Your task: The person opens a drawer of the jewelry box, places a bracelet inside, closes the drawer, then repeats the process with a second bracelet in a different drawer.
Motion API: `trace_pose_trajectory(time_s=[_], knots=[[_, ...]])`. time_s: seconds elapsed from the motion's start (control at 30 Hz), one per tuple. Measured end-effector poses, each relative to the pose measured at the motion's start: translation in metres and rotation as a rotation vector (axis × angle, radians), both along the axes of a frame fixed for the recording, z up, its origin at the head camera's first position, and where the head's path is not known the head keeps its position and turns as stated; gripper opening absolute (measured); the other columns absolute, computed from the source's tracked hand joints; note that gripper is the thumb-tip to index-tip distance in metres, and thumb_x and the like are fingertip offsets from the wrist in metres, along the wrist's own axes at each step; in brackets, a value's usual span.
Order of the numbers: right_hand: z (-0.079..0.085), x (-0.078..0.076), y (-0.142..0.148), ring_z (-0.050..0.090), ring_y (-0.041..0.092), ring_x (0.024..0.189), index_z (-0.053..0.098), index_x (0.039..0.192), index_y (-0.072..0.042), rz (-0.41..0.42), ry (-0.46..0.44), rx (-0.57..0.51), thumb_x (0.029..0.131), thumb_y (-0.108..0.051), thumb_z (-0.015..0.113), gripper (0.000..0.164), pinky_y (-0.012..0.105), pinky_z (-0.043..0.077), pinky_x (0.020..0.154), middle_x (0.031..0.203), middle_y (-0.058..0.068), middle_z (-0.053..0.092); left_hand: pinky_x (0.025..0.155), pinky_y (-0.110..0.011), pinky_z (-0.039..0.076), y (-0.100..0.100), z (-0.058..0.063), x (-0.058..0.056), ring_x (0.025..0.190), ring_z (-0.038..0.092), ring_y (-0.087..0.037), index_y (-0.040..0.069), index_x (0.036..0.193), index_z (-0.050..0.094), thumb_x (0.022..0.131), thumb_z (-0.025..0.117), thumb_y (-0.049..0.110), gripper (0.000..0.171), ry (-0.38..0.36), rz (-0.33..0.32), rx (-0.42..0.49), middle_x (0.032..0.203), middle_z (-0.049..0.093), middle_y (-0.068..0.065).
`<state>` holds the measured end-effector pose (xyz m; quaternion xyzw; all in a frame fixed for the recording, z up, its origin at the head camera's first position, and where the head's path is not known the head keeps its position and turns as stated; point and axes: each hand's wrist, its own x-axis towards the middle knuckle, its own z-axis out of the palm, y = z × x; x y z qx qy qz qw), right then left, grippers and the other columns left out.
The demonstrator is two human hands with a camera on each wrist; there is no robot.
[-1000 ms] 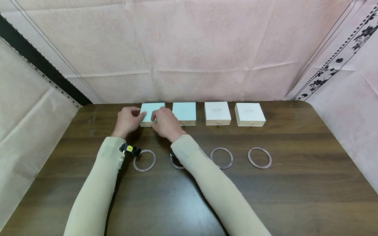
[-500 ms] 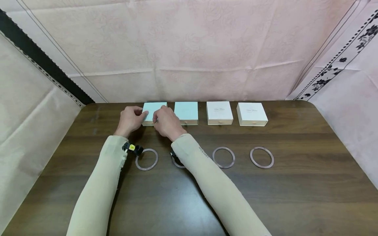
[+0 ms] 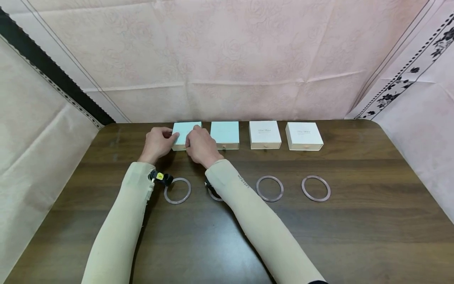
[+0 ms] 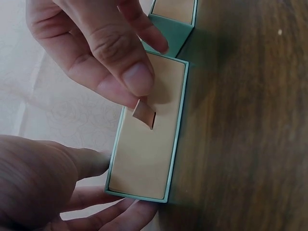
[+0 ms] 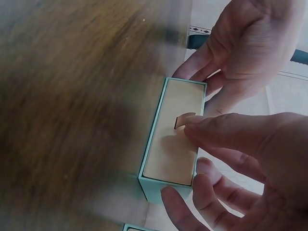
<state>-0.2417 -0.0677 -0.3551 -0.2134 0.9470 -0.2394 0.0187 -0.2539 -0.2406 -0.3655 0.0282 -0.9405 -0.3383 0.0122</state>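
Tan tab (image 4: 145, 114) shows only in 2 wrist views.

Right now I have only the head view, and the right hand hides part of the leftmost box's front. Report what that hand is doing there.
Observer: The left wrist view shows the right hand pinching a small tab on the front of the teal box.

Operator: Tell me where the tab comes out.

Observer: Through a narrow slit in the beige front panel.

Operator: State whether that panel sticks out.

Observer: No; both wrist views show it sitting within the teal rim.
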Motion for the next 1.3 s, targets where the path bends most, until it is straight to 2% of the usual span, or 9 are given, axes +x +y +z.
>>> trace_pose_trajectory(time_s=[0.3, 0.77, 1.3], knots=[[-0.0015, -0.0009, -0.003, 0.051, 0.017, 0.093, 0.076, 0.081, -0.015, -0.018, 0.035, 0.031, 0.098, -0.012, 0.063, 0.022, 0.029, 0.052, 0.065, 0.103, 0.001, 0.055, 0.097, -0.05, 0.05, -0.0004, 0.0004, -0.0009, 0.112, 0.06, -0.036, -0.001, 0.132, 0.064, 0.104, 0.057, 0.035, 0.047, -0.014, 0.005, 0.005, 0.124, 0.067, -0.024], [-0.0035, -0.0006, -0.0086, 0.058, 0.017, 0.091, 0.075, 0.085, -0.016, -0.04, 0.085, 0.086, 0.098, -0.015, 0.065, 0.017, 0.034, 0.058, 0.068, 0.103, 0.001, 0.057, 0.099, -0.051, 0.05, -0.0008, 0.0003, -0.0017, 0.114, 0.06, -0.036, -0.001, 0.133, 0.064, 0.104, 0.056, 0.036, 0.048, -0.025, 0.003, 0.009, 0.127, 0.066, -0.024], [-0.0042, -0.0021, -0.0096, 0.058, 0.016, 0.094, 0.075, 0.087, -0.016, -0.033, 0.059, 0.104, 0.097, -0.018, 0.068, 0.013, 0.033, 0.058, 0.069, 0.104, 0.0, 0.056, 0.097, -0.05, 0.05, -0.0009, -0.002, -0.0029, 0.112, 0.06, -0.037, -0.002, 0.132, 0.065, 0.103, 0.058, 0.034, 0.047, -0.007, 0.006, 0.023, 0.124, 0.067, -0.024]])
